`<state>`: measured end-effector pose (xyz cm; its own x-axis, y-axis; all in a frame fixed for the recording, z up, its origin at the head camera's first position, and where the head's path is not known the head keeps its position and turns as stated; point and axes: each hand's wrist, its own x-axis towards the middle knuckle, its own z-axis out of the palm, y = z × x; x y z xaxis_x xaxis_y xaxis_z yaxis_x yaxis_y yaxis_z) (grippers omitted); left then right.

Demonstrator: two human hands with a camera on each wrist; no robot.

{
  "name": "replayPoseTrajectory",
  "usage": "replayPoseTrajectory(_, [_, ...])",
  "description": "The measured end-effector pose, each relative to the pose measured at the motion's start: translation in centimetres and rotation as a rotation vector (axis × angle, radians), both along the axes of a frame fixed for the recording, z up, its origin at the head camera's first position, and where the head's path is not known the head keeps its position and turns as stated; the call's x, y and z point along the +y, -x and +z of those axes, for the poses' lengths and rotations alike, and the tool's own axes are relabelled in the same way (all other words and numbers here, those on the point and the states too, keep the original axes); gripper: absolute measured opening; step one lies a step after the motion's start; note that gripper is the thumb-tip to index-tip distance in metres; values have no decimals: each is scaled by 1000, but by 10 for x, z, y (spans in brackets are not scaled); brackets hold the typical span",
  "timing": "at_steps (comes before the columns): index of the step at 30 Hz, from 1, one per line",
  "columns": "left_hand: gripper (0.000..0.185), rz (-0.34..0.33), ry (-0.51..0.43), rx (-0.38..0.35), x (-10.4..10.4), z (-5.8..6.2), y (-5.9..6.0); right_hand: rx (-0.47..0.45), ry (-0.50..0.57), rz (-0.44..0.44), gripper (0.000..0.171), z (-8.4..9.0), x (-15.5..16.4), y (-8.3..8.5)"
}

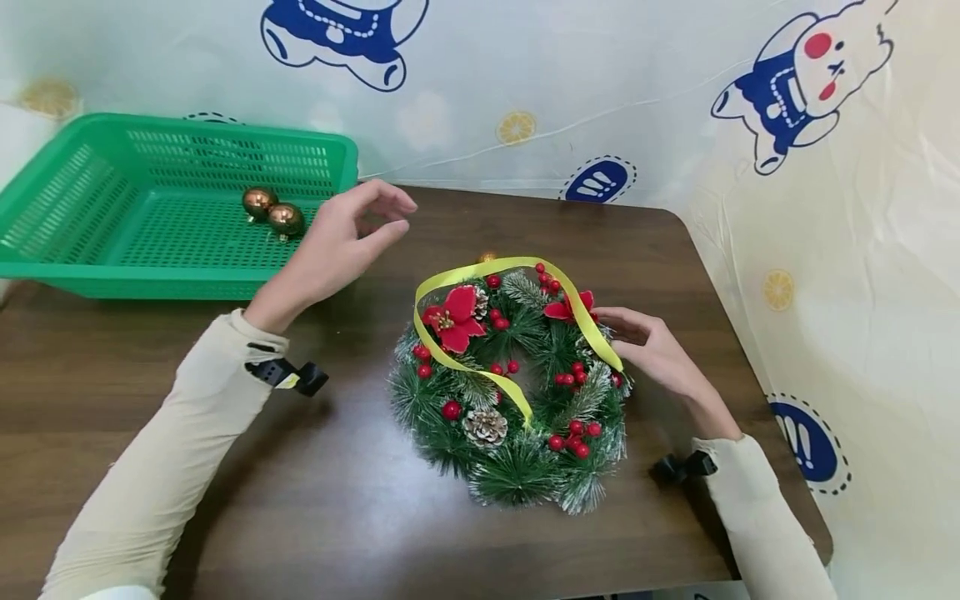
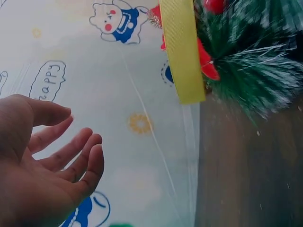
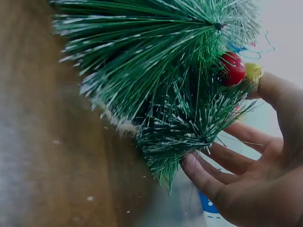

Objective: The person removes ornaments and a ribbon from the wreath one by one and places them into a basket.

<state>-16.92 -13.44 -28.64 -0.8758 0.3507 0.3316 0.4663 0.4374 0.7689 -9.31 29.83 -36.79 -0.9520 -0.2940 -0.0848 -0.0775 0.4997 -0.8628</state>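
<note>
Brown table [image 1: 315,500], cartoon-print sheet behind. Wreath [image 1: 510,392] lies flat at centre w/ yellow ribbon [image 1: 450,354] draped over it. Right hand [image 1: 652,350]: fingers loosely spread, touching wreath's right edge. Left hand [image 1: 337,237]: relaxed, holding nothing, raised beside green basket [image 1: 97,217] w/ two bronze baubles [image 1: 273,212].
</note>
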Motion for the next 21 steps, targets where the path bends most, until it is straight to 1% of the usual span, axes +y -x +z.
replayPoseTrajectory(3, [25, -43, -14, -9, 10, 0, 9, -15, 50, 31, 46, -1, 3, 5])
replayPoseTrajectory(6, [25, -71, -40, -22, 16, 0, 15, -14, 103, 60, 45, -3, 4, 9])
replayPoseTrajectory(8, [24, -80, -55, -38, 19, -4, 19, -13, 139, 83, 45, -7, 6, 11])
replayPoseTrajectory(11, [23, -74, -63, -77, 21, -13, 22, -9, 192, 116, 45, -14, 6, 14])
replayPoseTrajectory(13, [23, -73, -67, -108, 23, -21, 25, -8, 217, 123, 46, -18, 5, 15])
replayPoseTrajectory(17, [26, -94, -60, -160, 30, -36, 31, 8, 229, 94, 45, -21, 5, 10])
replayPoseTrajectory(21, [28, -101, -67, -200, 35, -44, 36, 7, 228, 77, 45, -19, 8, 7])
